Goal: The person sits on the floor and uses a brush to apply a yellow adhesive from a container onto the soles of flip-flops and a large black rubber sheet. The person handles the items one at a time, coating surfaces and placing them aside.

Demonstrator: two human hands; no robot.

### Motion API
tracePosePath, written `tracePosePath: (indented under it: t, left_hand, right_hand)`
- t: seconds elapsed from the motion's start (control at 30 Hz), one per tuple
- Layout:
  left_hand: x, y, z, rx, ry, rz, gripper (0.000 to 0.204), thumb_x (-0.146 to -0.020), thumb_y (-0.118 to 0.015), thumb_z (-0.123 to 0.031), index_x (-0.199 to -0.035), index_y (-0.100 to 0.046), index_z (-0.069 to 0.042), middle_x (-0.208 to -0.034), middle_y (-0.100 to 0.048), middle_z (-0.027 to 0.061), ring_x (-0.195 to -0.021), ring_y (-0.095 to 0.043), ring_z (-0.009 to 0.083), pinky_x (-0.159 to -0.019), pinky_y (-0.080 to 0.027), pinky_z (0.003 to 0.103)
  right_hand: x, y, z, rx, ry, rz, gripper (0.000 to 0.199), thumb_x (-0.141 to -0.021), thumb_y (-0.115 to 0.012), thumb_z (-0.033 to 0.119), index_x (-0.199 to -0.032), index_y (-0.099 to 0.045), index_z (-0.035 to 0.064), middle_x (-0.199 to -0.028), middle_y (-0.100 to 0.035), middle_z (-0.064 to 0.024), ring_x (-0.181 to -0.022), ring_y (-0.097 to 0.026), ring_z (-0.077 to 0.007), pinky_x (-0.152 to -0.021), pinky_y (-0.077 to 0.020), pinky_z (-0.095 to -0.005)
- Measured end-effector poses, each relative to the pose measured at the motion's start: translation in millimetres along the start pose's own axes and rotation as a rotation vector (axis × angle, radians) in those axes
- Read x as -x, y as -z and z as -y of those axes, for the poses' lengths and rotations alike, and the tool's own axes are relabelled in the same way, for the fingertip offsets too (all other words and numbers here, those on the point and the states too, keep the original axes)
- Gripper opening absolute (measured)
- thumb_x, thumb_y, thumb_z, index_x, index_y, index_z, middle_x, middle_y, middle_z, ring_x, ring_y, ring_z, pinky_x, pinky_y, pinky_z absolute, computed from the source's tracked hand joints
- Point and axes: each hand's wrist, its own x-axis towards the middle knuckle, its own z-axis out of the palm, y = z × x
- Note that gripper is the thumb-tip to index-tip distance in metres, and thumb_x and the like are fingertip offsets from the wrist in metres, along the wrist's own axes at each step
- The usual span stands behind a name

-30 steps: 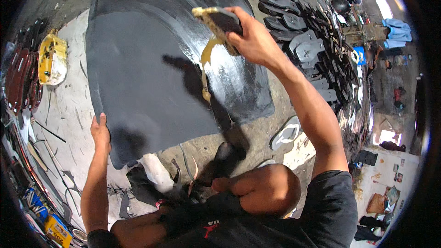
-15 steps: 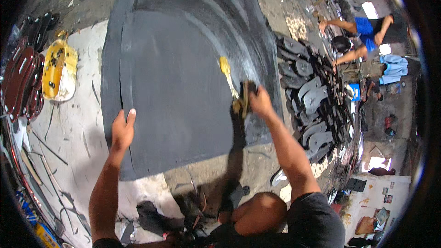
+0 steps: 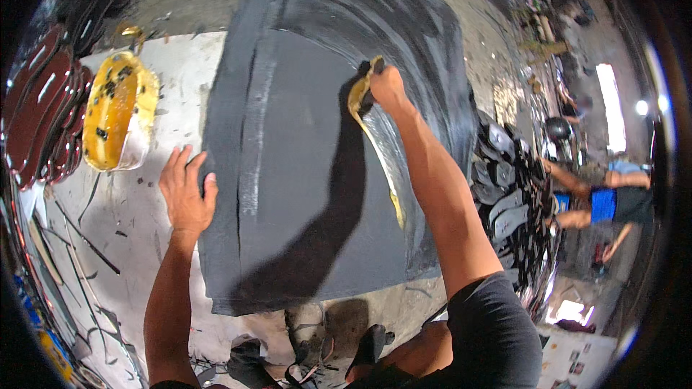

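Observation:
A large black sheet (image 3: pixel 303 144), like rubber or foam, lies flat before me. My right hand (image 3: pixel 388 90) is closed around a glue spreader (image 3: pixel 360 90), dark and caked with yellow, and presses it on the sheet right of centre. From the tool, a shiny trail of yellowish glue (image 3: pixel 382 155) curves back toward me. Glossy curved streaks cover the sheet's far and right parts. My left hand (image 3: pixel 187 191) is open, fingers spread, resting at the sheet's left edge and over the pale board (image 3: pixel 162 238). My fist partly hides the spreader's grip.
A yellow glue tub (image 3: pixel 119 119) with dark scraps stands left on the board. Beside it are stacked dark red sole-shaped pieces (image 3: pixel 43 112). Black and grey sole-shaped pieces (image 3: pixel 508 216) are piled on the right. Another person in blue shorts (image 3: pixel 604 204) is farther right.
My right hand has moved the spreader away from me, leaving a longer glue trail curving toward me. My left hand has opened flat at the sheet's edge. The view has shifted.

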Motion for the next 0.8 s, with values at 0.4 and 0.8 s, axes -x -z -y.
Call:
tracePosePath:
  t: [0.4,0.8]
  left_hand:
    - [-1.0,8.5,0.8,0.05,0.038,0.018,0.044,-0.091,-0.064,-0.027,-0.133,-0.061,-0.013,-0.152,-0.046,0.0095,-0.148,-0.032,0.0285,-0.12,-0.02,0.049]
    - [5.8,6.1,-1.5,0.012,0.042,0.045,0.045,-0.095,-0.062,-0.03,-0.138,-0.057,-0.017,-0.154,-0.045,0.005,-0.15,-0.03,0.0249,-0.119,-0.02,0.046]
  right_hand:
    - [-38.3,-64.5,177.7,0.502,0.674,0.32,0.038,-0.092,-0.057,0.021,-0.125,-0.066,0.0067,-0.112,-0.072,-0.0232,-0.109,-0.068,-0.0398,-0.094,-0.0523,-0.0471]
    - [182.5,-55.8,91.7,0.538,0.759,0.616,0.035,-0.099,-0.058,0.02,-0.133,-0.064,0.0238,-0.12,-0.065,-0.0117,-0.113,-0.065,-0.0365,-0.096,-0.0548,-0.0474]
